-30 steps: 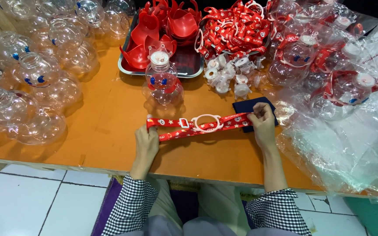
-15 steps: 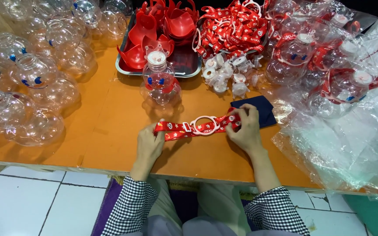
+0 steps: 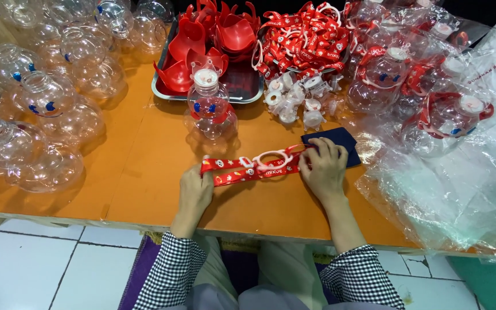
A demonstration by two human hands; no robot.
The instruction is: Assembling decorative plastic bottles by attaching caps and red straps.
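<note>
Pinching the red strap point(image 3: 251, 169) at both ends, I had my left hand point(image 3: 195, 192) closed on its near-left end and my right hand point(image 3: 324, 166) closed on the other. It lay flat on the orange tabletop point(image 3: 144, 166), just in front of a clear round bottle point(image 3: 210, 115), its white ring point(image 3: 273, 158) facing up.

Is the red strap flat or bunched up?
Flat: the red strap lies stretched along the table, left hand and right hand pinning its ends.
</note>
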